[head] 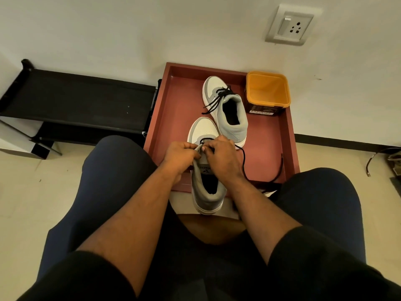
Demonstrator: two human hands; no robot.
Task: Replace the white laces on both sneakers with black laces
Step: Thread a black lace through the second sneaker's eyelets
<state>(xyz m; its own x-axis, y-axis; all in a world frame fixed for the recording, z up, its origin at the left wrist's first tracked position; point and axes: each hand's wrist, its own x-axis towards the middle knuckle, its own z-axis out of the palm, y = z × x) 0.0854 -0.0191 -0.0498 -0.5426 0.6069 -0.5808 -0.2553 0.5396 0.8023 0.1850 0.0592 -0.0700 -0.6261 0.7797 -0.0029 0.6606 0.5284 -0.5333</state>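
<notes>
Head view shows left hand (180, 156) and right hand (221, 156) pinching the black lace (243, 161) at the near sneaker (206, 170) in the frame's middle; the loose tail may slip out.

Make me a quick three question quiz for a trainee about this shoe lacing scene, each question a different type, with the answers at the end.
1. True or false: the far sneaker already carries black laces.
2. Multiple choice: where does the orange container stand? A) on the floor beside the tray; B) in the far right corner of the red tray; C) on the black rack.
3. Short answer: what are the left hand and right hand working on?

Key
1. True.
2. B.
3. The near sneaker; both hands are at its tongue and eyelets, and a loose black lace trails from there to the right across the tray.
</notes>
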